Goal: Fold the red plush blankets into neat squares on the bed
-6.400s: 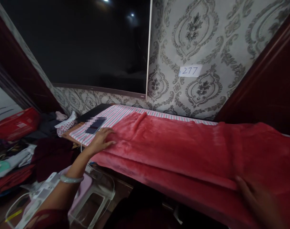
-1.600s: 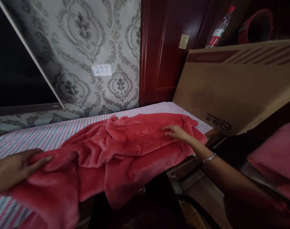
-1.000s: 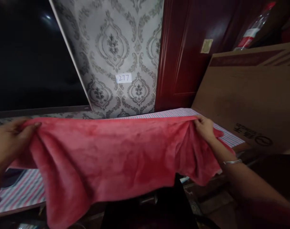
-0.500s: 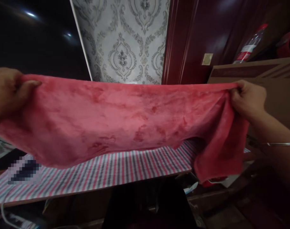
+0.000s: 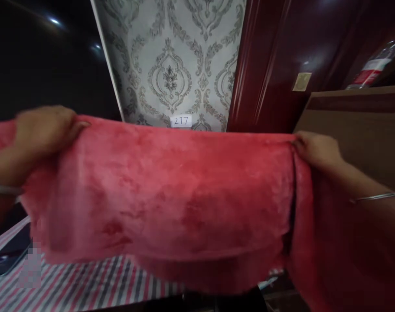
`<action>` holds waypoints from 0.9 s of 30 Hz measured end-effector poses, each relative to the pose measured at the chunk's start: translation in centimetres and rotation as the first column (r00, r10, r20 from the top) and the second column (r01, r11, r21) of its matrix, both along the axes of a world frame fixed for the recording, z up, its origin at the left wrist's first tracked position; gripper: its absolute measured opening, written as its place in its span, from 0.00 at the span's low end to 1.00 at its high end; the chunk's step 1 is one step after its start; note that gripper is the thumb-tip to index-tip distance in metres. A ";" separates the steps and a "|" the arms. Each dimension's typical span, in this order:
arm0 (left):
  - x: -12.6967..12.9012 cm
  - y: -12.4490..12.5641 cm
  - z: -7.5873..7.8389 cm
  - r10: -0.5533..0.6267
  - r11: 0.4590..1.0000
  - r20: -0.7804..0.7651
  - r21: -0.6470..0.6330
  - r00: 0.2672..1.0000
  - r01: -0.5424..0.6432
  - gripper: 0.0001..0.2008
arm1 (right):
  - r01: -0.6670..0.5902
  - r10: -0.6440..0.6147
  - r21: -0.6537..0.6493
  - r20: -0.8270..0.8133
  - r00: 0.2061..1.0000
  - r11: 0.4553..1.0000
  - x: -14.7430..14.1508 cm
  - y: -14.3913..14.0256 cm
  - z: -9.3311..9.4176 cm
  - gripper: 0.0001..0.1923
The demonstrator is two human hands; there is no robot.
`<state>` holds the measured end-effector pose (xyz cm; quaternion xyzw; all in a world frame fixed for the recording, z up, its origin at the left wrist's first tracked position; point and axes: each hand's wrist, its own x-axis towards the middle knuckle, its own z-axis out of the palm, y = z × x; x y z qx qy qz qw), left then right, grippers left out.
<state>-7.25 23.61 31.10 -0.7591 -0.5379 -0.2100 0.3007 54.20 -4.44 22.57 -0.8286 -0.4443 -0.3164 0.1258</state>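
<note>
Red fleece blanket (image 5: 171, 195) is held up in the air, stretched by its top edge between both hands, hanging in front of the striped cloth (image 5: 96, 284) that covers the table. Left hand (image 5: 44, 132) grips the top edge at the left, fingers curled over the fabric, thumb on the near side; a bit of blanket sticks out beyond it. Right hand (image 5: 317, 149) pinches the top right corner, fingers closed on it. Versus half a second ago: hands are closer together, the blanket hangs lower and hides more of the stripes, and the label "277" (image 5: 181, 121) on the patterned wallpaper (image 5: 171, 65) now shows above the top edge. A dark phone (image 5: 7, 253) lies at lower left on the cloth.
</note>
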 end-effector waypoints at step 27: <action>3.7 15.9 -26.1 0.047 0.881 0.095 -0.473 0.994 0.003 0.06 | -0.265 0.175 -0.226 -0.353 0.919 0.937 6.6 22.7 -24.0 0.14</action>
